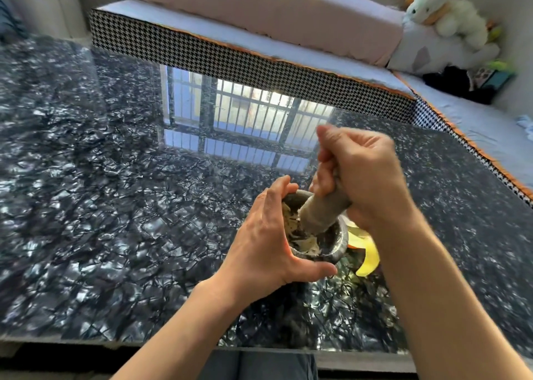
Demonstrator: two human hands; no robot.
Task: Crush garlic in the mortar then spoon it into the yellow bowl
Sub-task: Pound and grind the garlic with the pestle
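Note:
A grey stone mortar [340,239] stands on the dark marbled table [115,206], right of centre and near the front edge. Pale crushed garlic [305,242] lies inside it. My left hand [265,235] grips the mortar's left side, thumb curved round the near rim. My right hand [363,174] holds the upper end of a grey stone pestle [320,212], whose tip is down in the garlic. The yellow bowl [367,254] sits just right of the mortar, mostly hidden behind my right forearm.
A houndstooth-edged cushioned bench [245,59] runs along the table's far and right sides. A white plush toy [444,13] sits at the back right. The glossy tabletop reflects a barred window [239,120].

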